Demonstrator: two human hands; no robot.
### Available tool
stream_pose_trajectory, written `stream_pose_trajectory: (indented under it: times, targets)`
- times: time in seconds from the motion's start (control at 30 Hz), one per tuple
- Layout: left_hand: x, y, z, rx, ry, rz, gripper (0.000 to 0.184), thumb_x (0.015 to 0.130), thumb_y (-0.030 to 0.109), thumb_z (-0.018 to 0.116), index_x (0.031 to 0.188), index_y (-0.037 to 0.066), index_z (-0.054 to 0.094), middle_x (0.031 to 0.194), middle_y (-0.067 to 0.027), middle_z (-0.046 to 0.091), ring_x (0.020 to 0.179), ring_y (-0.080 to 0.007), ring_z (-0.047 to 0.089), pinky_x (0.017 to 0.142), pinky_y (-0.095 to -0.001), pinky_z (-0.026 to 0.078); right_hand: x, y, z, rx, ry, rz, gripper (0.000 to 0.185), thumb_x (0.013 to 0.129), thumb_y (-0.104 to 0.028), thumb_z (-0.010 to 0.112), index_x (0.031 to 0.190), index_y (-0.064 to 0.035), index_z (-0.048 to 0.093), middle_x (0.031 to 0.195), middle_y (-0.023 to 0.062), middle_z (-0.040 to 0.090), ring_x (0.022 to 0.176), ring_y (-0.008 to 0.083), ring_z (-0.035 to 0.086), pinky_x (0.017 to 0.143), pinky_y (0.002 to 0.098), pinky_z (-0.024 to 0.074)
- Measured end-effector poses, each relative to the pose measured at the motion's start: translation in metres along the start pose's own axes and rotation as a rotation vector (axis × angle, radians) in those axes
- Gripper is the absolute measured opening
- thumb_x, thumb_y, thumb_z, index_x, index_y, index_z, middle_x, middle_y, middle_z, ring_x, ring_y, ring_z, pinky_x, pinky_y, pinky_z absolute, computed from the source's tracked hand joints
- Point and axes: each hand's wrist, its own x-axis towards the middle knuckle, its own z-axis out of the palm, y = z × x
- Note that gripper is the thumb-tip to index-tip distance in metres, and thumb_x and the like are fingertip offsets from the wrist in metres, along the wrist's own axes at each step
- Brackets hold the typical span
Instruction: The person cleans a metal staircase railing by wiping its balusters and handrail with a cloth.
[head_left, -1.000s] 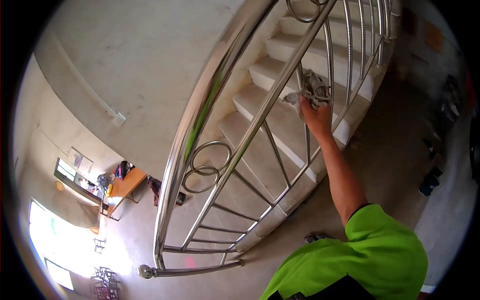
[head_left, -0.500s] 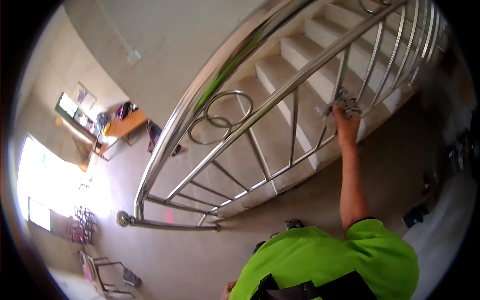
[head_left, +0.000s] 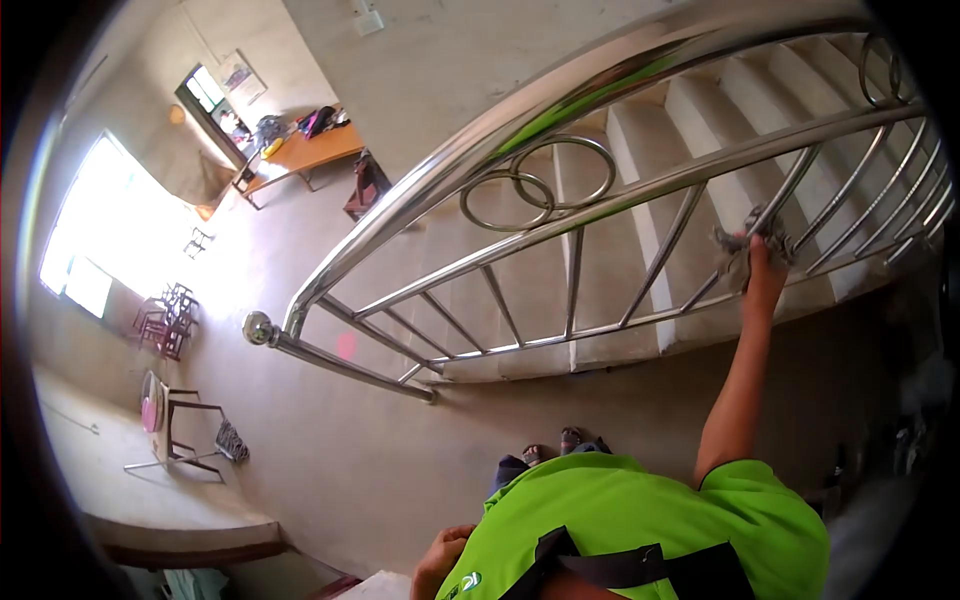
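Note:
My right hand [head_left: 765,280] is closed on a grey rag [head_left: 735,245], pressed around a slanting metal baluster [head_left: 800,175] of the stair railing. The arm stretches forward, and the hand sits just above the railing's lower rail [head_left: 520,346]. My left hand [head_left: 440,560] is low beside the green shirt [head_left: 640,510]. Its fingers look bent, but the shirt's edge partly hides them, so whether they hold anything does not show. The polished handrail [head_left: 440,180] curves above, with metal rings [head_left: 507,200] under it.
Concrete stairs [head_left: 640,150] rise behind the railing to the right. The railing ends at a ball-topped post [head_left: 258,328]. An orange table [head_left: 310,152] with items stands far left, stacked chairs [head_left: 170,315] by the window. A small table [head_left: 180,420] is nearer on the left.
The view has turned, so the railing appears flatter and further right. My right hand still grips the rag at a baluster. More of my left hand now shows.

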Motion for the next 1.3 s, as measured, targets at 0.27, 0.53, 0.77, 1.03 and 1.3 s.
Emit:
stream_pose_trajectory:
  times: [0.27, 0.53, 0.77, 1.03, 1.3]
  targets:
    - [0.019, -0.018, -0.010, 0.024, -0.194, 0.214, 0.014, 0.082, -0.003, 0.057, 0.094, -0.008, 0.064, 0.083, -0.0072, 0.067, 0.068, -0.0111, 0.061, 0.066, -0.0230, 0.049, -0.042, -0.051, 0.034, -0.053, 0.237, -0.226, 0.033, 0.088, -0.006, 0.066, 0.118, 0.0054, 0.059, 0.115, 0.0084, 0.063, 0.100, 0.0153, 0.060, 0.089, 0.0287, 0.0461]
    - [0.008, -0.003, 0.003, 0.158, -0.194, 0.099, 0.016, 0.087, 0.005, 0.062, 0.098, -0.007, 0.067, 0.081, -0.0051, 0.068, 0.066, -0.0095, 0.062, 0.062, -0.0235, 0.049, -0.046, -0.045, 0.124, 0.170, -0.102, -0.236, 0.014, 0.086, -0.009, 0.068, 0.097, -0.0025, 0.062, 0.086, 0.0000, 0.064, 0.077, 0.0078, 0.058, 0.069, 0.0263, 0.0475]
    - [0.035, -0.031, -0.007, 0.064, -0.192, 0.071, 0.022, 0.090, 0.009, 0.062, 0.102, -0.008, 0.067, 0.083, -0.0061, 0.070, 0.066, -0.0103, 0.063, 0.061, -0.0231, 0.049, -0.114, 0.051, 0.084, 0.126, -0.241, 0.171, 0.015, 0.086, -0.013, 0.068, 0.095, -0.0025, 0.062, 0.086, 0.0017, 0.065, 0.075, 0.0102, 0.058, 0.070, 0.0266, 0.0473]
    - [0.023, 0.002, 0.007, 0.170, -0.159, 0.022, 0.020, 0.090, 0.008, 0.060, 0.099, -0.009, 0.067, 0.080, -0.0057, 0.069, 0.064, -0.0087, 0.062, 0.058, -0.0237, 0.048, -0.062, -0.058, 0.094, 0.105, -0.135, -0.095, 0.019, 0.084, -0.012, 0.072, 0.098, -0.0005, 0.065, 0.089, 0.0047, 0.068, 0.080, 0.0143, 0.063, 0.074, 0.0303, 0.0490]
    - [0.034, -0.001, -0.013, 0.154, -0.282, 0.020, 0.020, 0.089, 0.009, 0.061, 0.097, -0.008, 0.067, 0.078, -0.0057, 0.068, 0.062, -0.0081, 0.061, 0.056, -0.0237, 0.047, -0.084, -0.032, 0.119, 0.076, 0.030, -0.188, 0.025, 0.086, -0.011, 0.069, 0.107, -0.0012, 0.062, 0.100, 0.0071, 0.067, 0.092, 0.0147, 0.062, 0.077, 0.0281, 0.0487]
